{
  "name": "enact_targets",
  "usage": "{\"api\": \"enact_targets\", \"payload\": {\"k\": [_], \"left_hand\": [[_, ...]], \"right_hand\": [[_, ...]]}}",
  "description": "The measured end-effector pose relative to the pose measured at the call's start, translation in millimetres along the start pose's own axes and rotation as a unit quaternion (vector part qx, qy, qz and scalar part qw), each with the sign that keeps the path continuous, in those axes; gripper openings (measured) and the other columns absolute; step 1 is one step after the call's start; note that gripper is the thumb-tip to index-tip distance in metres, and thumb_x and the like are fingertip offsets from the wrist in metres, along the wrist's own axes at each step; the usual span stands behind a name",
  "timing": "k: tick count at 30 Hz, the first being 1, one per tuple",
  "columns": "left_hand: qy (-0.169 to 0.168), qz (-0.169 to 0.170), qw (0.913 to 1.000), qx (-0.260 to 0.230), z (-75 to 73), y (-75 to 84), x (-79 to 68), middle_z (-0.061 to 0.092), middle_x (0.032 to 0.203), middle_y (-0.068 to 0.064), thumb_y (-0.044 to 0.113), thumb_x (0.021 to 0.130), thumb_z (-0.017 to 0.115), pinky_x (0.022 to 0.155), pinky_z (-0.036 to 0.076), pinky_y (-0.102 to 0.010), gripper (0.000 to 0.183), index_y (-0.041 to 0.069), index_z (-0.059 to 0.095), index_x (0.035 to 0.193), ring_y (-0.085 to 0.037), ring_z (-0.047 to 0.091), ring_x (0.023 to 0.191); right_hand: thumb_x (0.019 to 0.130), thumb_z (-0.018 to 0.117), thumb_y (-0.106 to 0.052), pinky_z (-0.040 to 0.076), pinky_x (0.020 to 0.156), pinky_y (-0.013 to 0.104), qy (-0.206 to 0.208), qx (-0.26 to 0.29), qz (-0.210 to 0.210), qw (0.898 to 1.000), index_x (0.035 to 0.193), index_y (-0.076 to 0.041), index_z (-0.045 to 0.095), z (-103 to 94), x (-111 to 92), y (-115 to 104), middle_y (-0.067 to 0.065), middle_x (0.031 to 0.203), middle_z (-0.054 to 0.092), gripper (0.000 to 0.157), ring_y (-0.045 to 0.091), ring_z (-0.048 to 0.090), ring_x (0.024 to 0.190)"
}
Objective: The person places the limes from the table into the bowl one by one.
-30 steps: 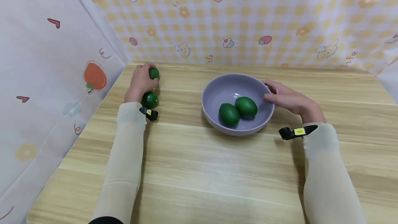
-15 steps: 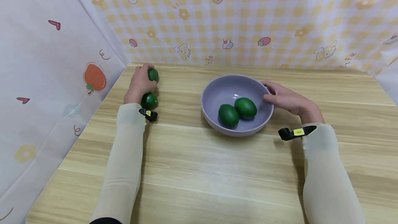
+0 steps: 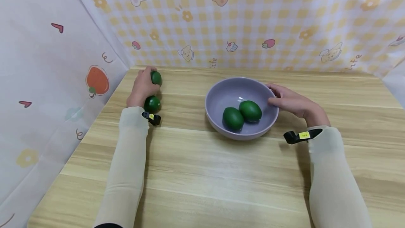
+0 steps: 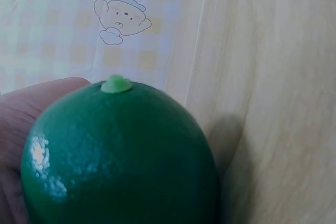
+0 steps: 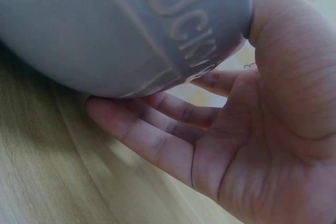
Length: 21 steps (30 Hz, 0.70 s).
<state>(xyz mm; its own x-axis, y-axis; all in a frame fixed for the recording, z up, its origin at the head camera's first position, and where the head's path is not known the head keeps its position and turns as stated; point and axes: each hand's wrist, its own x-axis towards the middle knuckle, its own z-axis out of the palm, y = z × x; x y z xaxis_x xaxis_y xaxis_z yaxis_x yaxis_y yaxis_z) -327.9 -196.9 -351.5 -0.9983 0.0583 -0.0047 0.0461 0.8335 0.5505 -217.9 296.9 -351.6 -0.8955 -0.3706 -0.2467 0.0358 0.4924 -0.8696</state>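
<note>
At the back left of the table, my left hand has its thumb and fingers round a green lime. A second lime lies just in front of it, beside the wrist; in the left wrist view this lime shows a pale stem nub and covers much of the hand. My right hand grips the right side of a lavender bowl, thumb over the rim and fingers under the outer wall. Two more limes, a left one and a right one, lie against each other inside the bowl.
The wood-grain table runs back to a yellow checked cloth with cartoon prints. A white printed cloth hangs along the left edge. Raised letters mark the bowl's outer wall in the right wrist view.
</note>
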Motion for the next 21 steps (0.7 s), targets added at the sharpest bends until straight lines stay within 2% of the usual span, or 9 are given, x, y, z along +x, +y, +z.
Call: {"api": "enact_targets", "payload": {"k": [5, 21], "left_hand": [[0.000, -0.003, 1.0000, -0.007, -0.5, -1.7, -0.5, 0.035, 0.160, -0.029, 0.010, 0.095, 0.063, 0.111, 0.042, -0.072, 0.072, 0.015, 0.035, 0.161, -0.048, 0.045, 0.133], [0.003, -0.014, 0.9999, -0.007, -1.0, -0.4, -0.4, 0.036, 0.158, -0.031, 0.012, 0.096, 0.066, 0.112, 0.043, -0.073, 0.074, 0.014, 0.033, 0.162, -0.050, 0.046, 0.134]], "right_hand": [[0.109, 0.048, -0.013, 0.055, 0.092, 0.017, -0.006, -0.002, -0.002, 1.000, 0.162, -0.006, 0.033, -0.9, 0.1, -1.0, 0.021, 0.157, 0.043, 0.056, 0.026, 0.053, 0.129], [0.108, 0.048, -0.012, 0.058, 0.091, 0.021, -0.009, 0.003, -0.013, 1.000, 0.161, -0.003, 0.032, -1.3, 0.4, 1.1, 0.024, 0.156, 0.042, 0.056, 0.027, 0.054, 0.128]]}}
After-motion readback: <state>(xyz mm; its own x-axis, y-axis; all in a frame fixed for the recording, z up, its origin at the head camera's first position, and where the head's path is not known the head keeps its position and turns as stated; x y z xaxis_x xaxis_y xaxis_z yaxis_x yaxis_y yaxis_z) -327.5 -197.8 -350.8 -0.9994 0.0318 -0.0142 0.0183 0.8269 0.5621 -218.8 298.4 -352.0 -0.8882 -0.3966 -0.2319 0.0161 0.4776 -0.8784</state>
